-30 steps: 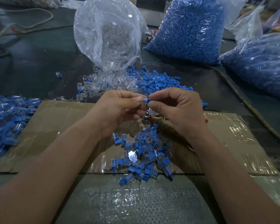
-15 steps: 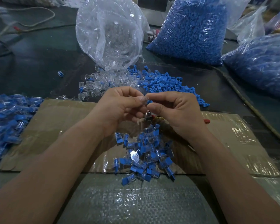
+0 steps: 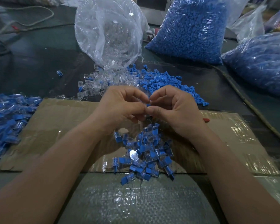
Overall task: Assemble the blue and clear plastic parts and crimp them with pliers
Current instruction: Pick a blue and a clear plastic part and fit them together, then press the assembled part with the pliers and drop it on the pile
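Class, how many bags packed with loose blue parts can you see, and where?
2. One blue bag stands at the back, beside the clear bag; the second blue bag lies at the right edge, partly cut off. Others may be out of view.

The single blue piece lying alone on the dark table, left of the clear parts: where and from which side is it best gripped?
Probably pinch the blue piece across its short width, coming from above: it lies flat on the table with nothing touching it, so both long sides are free.
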Demonstrator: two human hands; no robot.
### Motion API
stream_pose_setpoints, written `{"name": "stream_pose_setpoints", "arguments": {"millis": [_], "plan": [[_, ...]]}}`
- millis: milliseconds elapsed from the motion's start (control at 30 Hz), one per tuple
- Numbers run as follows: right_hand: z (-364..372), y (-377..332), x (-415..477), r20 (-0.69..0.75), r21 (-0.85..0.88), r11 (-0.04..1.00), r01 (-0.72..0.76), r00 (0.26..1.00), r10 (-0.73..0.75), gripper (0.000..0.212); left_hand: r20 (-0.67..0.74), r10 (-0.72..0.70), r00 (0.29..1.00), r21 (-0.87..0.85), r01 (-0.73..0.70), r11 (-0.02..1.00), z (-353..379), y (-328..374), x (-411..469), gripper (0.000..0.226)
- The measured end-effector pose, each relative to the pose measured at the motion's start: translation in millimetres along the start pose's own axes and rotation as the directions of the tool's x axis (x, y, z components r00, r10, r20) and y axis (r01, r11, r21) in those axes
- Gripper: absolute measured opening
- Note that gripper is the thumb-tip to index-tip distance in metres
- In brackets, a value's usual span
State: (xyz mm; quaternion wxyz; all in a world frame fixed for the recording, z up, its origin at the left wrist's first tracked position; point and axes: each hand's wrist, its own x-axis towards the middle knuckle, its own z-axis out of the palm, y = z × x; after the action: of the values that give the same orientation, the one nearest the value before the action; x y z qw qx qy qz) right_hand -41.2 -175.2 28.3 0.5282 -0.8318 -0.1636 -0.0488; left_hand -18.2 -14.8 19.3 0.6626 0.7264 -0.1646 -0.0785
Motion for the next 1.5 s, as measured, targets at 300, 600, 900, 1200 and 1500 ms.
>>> {"name": "stream_pose_setpoints", "arguments": {"millis": [300,600,900,1200,1500], "plan": [[1,3,0,-0.037,-0.073,0.992,0.103,0.994,-0.106,0.035,0.026,-0.134,0.991,-0.206,0.136,0.969,-1,1,1,0.018],[-2,5,-1,-0.036,-0.131,0.979,0.159,0.986,-0.165,0.032,0.025,-0.164,0.986,-0.213,0.165,0.963,0,1,0,0.020],[0,7,0,-0.076,-0.154,0.968,0.199,0.974,-0.213,0.034,-0.018,-0.201,0.979,-0.261,0.190,0.946,1,4,0,0.018],[4,9,1,-0.077,-0.303,0.915,0.267,0.950,-0.303,0.025,-0.036,-0.215,0.976,-0.216,0.203,0.955,1,4,-1,0.020],[-8,5,0,-0.070,-0.304,0.950,0.069,0.993,-0.094,0.029,-0.048,-0.208,0.977,-0.242,0.191,0.951,-1,2,1,0.016]]}}
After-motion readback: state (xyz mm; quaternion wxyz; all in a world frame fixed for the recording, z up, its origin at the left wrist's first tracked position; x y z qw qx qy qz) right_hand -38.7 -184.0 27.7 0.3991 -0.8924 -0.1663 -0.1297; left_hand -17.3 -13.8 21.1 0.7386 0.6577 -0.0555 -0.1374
